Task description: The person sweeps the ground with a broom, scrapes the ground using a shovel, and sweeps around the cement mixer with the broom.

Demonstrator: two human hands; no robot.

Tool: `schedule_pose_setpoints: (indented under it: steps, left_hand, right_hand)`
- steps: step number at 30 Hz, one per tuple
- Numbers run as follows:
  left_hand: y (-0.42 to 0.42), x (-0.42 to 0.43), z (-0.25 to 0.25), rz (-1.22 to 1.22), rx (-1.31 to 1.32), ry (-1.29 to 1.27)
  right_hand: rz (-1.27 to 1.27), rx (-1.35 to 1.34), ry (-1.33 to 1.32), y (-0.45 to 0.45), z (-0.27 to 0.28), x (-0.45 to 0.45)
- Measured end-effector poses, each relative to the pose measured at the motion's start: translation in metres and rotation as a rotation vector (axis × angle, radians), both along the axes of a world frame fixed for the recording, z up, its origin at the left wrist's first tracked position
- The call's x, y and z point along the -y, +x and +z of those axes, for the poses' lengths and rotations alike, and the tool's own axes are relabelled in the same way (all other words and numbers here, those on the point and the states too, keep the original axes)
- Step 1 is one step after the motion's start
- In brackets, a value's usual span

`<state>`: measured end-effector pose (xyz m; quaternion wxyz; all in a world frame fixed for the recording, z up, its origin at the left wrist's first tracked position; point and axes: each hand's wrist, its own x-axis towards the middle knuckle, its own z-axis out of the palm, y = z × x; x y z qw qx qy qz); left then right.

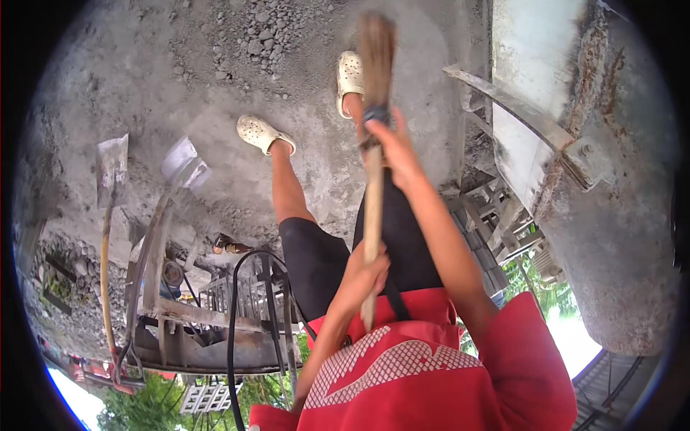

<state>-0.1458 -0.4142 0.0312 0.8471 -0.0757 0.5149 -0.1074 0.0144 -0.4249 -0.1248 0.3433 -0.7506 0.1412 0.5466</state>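
Broom [374, 179]: bristles [377, 57] blurred, toward 12 o'clock.
Left hand [365, 275]: fingers clamped on broom's handle.
Right hand [394, 149]: fingers clamped beside the bristles.
Gravel [266, 36]: 11 o'clock.

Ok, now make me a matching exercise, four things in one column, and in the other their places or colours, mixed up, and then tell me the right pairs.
Things:
1. Left hand
2. Clogs
3. Right hand
4. Shirt

Places and colours:
A. red with a pale print
B. at the bound part of the broom, next to the bristles
C. cream, with small holes
D. around the broom's handle, at the end away from the bristles

Right pairs: 1-D, 2-C, 3-B, 4-A.
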Motion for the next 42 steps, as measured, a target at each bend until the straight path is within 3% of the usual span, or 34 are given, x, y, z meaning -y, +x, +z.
schedule_pose_setpoints:
  steps: [2,6,8,11,12,13,18,22,24,27,29,31,34,36,37,38,39,41,42]
  left_hand:
    - [0.041,0.002,-0.042,0.079,0.073,0.010]
    - [0.060,0.005,-0.092,0.106,0.102,-0.085]
    - [0.026,0.018,-0.096,0.040,0.054,-0.028]
    - [-0.067,0.012,-0.087,0.223,-0.096,-0.017]
    - [-0.106,0.001,-0.085,0.115,-0.175,0.037]
    - [-0.129,-0.015,-0.070,0.044,-0.174,0.127]
    - [-0.189,-0.039,0.001,-0.367,-0.340,0.345]
    - [-0.128,0.014,0.021,-0.200,-0.219,0.212]
    - [-0.095,0.039,0.016,-0.089,-0.106,0.171]
    - [-0.054,0.076,-0.004,-0.145,0.081,0.160]
    - [-0.032,0.092,-0.023,-0.165,0.212,0.072]
    - [-0.027,0.086,-0.052,-0.210,0.256,0.116]
    - [-0.058,0.079,-0.082,-0.356,0.216,0.225]
    - [-0.099,0.072,-0.074,-0.365,-0.141,0.333]
    - [-0.128,0.049,-0.065,-0.382,-0.180,0.376]
    - [-0.156,0.032,-0.056,-0.402,-0.163,0.412]
    - [-0.172,0.023,-0.049,-0.412,-0.129,0.460]
    - [-0.177,0.019,-0.019,-0.494,-0.301,0.545]
    - [-0.181,0.027,-0.008,-0.545,-0.312,0.575]
  right_hand:
    - [-0.048,-0.043,-0.066,0.025,0.012,-0.009]
    - [0.028,0.133,-0.220,0.045,-0.040,0.002]
    - [0.022,-0.062,-0.201,0.007,-0.067,0.021]
    - [0.094,0.083,0.007,-0.127,-0.140,0.034]
    - [-0.047,-0.043,-0.117,-0.144,-0.056,-0.032]
    - [-0.039,-0.050,-0.031,-0.190,-0.080,-0.031]
    - [-0.242,-0.285,0.035,-0.207,0.062,-0.079]
    - [-0.408,-0.258,0.209,-0.195,0.060,-0.001]
    - [-0.311,-0.184,0.062,-0.158,0.086,0.031]
    - [-0.190,-0.042,-0.059,-0.110,0.101,0.081]
    - [-0.275,-0.014,-0.141,-0.087,0.084,0.112]
    - [-0.320,0.055,-0.198,-0.077,0.056,0.127]
    - [-0.497,-0.154,-0.159,-0.116,-0.010,0.135]
    - [-0.417,-0.239,0.158,-0.205,-0.101,0.142]
    - [-0.338,-0.237,0.170,-0.210,-0.034,0.084]
    - [-0.343,-0.080,0.183,-0.250,-0.041,0.061]
    - [-0.238,-0.098,0.114,-0.241,0.008,0.035]
    - [-0.231,-0.195,0.156,-0.242,0.069,0.017]
    - [-0.326,-0.277,0.266,-0.259,0.066,0.024]
